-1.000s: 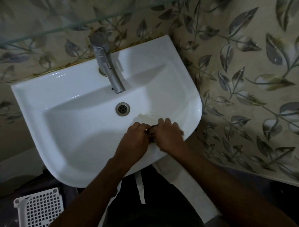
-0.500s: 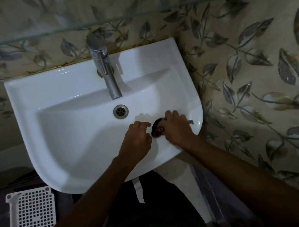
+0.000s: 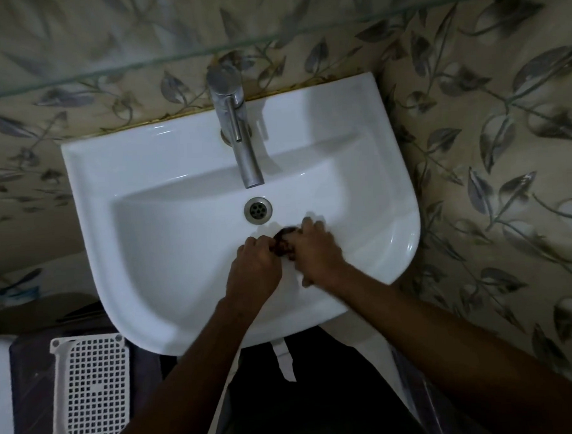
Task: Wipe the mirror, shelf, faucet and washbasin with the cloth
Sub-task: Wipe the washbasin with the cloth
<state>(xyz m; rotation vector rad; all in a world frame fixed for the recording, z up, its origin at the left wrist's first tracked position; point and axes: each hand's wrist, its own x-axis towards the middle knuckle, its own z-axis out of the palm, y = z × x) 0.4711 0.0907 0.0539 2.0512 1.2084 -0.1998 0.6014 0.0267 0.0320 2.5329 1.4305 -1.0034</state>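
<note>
Gripping a dark bunched cloth (image 3: 284,241) between left hand (image 3: 255,267) and right hand (image 3: 315,253) inside the basin (image 3: 168,254), near the drain (image 3: 258,210), the person seems to be wringing it; next, probably spreading it to wipe.

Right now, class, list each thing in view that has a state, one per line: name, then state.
Faucet: off, no water running.
Drain: open, unplugged.
Washbasin: holds no standing water.
Cloth: dark, bunched between both hands.
Left hand: grips the cloth.
Right hand: grips the cloth.
Basket: standing below the washbasin.
</note>
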